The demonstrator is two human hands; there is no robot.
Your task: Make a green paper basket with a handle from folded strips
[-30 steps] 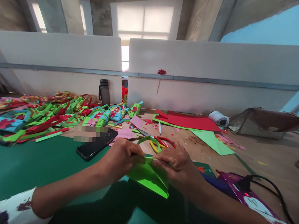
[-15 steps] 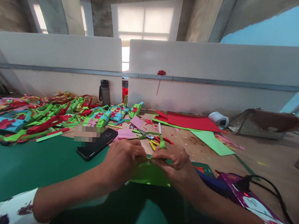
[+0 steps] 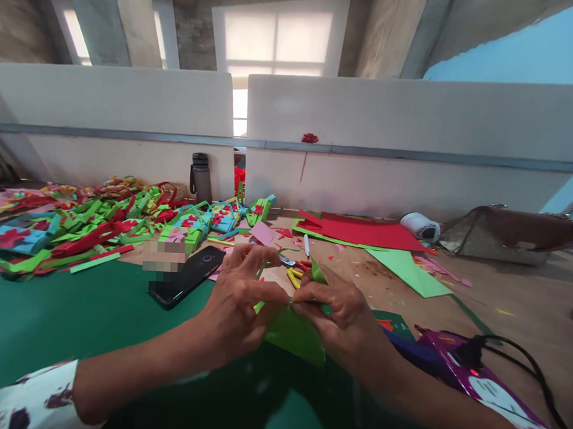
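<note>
A small green paper bag (image 3: 295, 333) hangs tilted between my two hands, above the green mat (image 3: 172, 388). My left hand (image 3: 244, 295) pinches its upper edge with thumb and forefinger, the other fingers curled above. Opposite it, my right hand (image 3: 334, 306) grips the same edge, the fingertips of both hands nearly meeting. Part of a green strip (image 3: 318, 272) sticks up by my right fingers. Much of the bag's top is hidden behind my fingers. Just beyond my hands lie yellow-handled scissors (image 3: 294, 277) and a red-handled pair (image 3: 304, 265).
Finished paper bags with red flowers (image 3: 11, 237) and strips are heaped at left. A black phone (image 3: 189, 280) lies near my left hand. Red paper sheets (image 3: 362, 231), a thread roll (image 3: 419, 228), a handbag (image 3: 511, 236) and a purple power strip (image 3: 480, 372) are at right. A bottle (image 3: 200, 178) stands behind.
The green bag has tilted, its right lower corner dropping. My left fingers have risen and spread somewhat, and the handle loop that arched over the scissors is now mostly hidden.
</note>
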